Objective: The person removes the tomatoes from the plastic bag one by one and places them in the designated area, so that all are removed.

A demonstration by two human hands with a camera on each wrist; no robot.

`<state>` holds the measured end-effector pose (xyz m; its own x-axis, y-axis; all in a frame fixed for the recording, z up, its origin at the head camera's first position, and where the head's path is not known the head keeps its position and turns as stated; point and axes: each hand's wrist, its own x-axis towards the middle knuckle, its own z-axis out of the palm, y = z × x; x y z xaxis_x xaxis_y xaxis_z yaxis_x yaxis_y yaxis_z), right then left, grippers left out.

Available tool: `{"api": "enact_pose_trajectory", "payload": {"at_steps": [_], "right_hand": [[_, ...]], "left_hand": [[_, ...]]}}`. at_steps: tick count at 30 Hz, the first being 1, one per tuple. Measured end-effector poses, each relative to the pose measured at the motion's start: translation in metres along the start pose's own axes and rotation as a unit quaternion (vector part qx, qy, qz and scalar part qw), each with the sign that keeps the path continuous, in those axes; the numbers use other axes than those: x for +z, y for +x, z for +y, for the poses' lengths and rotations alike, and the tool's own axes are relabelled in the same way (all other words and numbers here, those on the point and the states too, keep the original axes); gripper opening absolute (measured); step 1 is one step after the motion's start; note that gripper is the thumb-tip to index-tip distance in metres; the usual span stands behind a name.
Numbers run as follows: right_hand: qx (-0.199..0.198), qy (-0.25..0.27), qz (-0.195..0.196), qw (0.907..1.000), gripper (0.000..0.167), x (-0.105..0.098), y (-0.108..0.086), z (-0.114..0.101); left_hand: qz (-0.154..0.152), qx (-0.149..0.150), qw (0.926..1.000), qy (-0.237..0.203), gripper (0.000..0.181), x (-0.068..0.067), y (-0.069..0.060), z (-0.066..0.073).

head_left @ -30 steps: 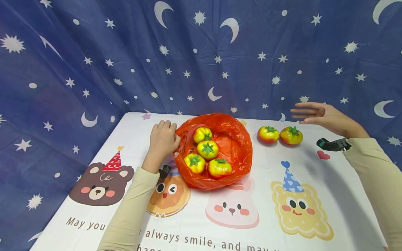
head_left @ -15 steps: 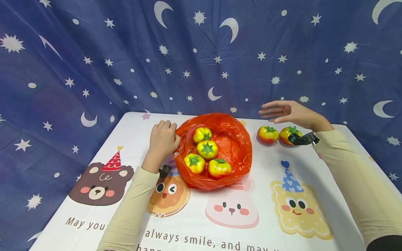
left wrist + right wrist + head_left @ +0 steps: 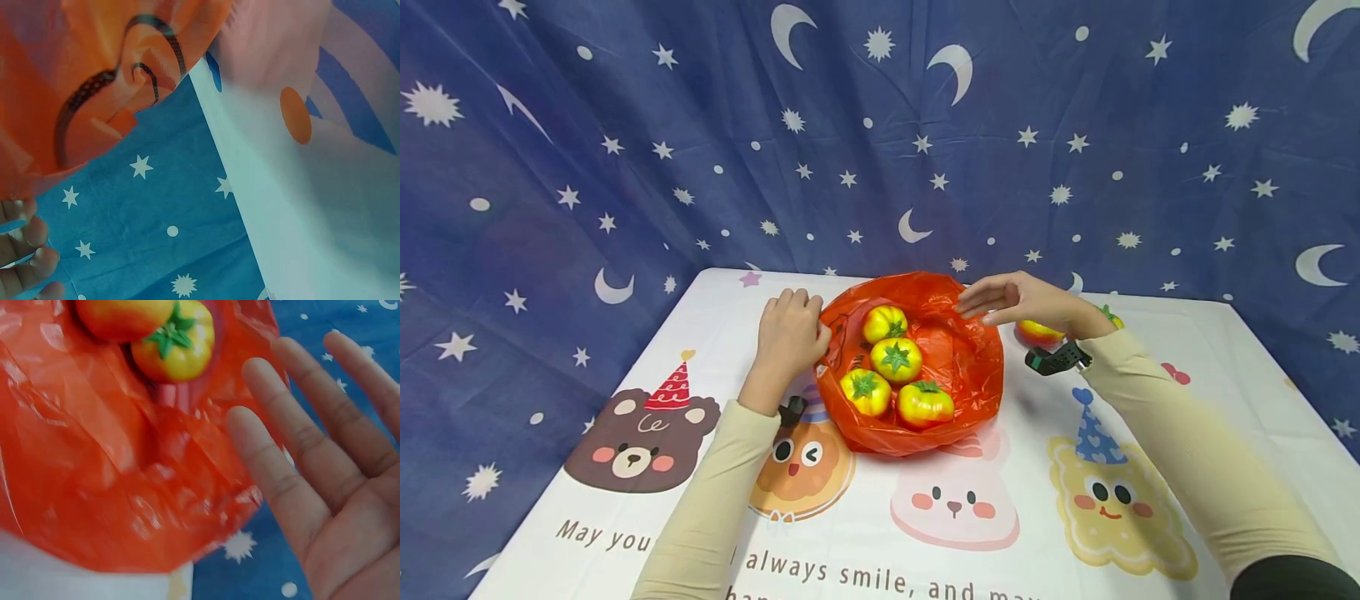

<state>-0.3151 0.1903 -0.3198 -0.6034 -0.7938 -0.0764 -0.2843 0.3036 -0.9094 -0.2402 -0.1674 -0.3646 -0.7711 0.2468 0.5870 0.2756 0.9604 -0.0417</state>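
A red plastic bag (image 3: 951, 354) stands wide open on the table, with several yellow-red tomatoes (image 3: 897, 360) with green leafy tops inside. My left hand (image 3: 792, 332) grips the bag's left rim with curled fingers; in the left wrist view, its fingertips (image 3: 37, 262) show below the bag (image 3: 81, 100). Over the bag's right rim hovers my right hand (image 3: 1028, 302), fingers extended and nothing held. The right wrist view shows its straight fingers (image 3: 300, 440) beside the bag (image 3: 75, 444). Two more tomatoes, a nearer one (image 3: 1037, 334) and another (image 3: 1109, 317), lie right of the bag, partly hidden by my right hand and wrist.
A white tablecloth (image 3: 1000, 575) with cartoon animals and lettering covers the table. Behind it and on the left hangs a blue curtain (image 3: 850, 133) with moons and stars. A black strap device (image 3: 1054, 358) sits on my right wrist.
My right hand has swept left, from above the far right of the table, past the two loose tomatoes, to the bag's right rim. My left hand has stayed on the bag.
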Motion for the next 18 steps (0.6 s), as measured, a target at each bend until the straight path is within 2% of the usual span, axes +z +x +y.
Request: {"api": "enact_pose_trajectory", "payload": {"at_steps": [6,18], "right_hand": [[0.023,0.031,-0.007,0.9992,0.044,0.018,0.011,0.004],[0.057,0.06,-0.024,0.9963,0.051,0.049,0.018,0.011]], "left_hand": [[-0.006,-0.002,1.0,0.002,0.011,-0.001,0.0,0.0],[-0.006,-0.003,1.0,0.003,0.013,0.0,0.001,0.0]]}}
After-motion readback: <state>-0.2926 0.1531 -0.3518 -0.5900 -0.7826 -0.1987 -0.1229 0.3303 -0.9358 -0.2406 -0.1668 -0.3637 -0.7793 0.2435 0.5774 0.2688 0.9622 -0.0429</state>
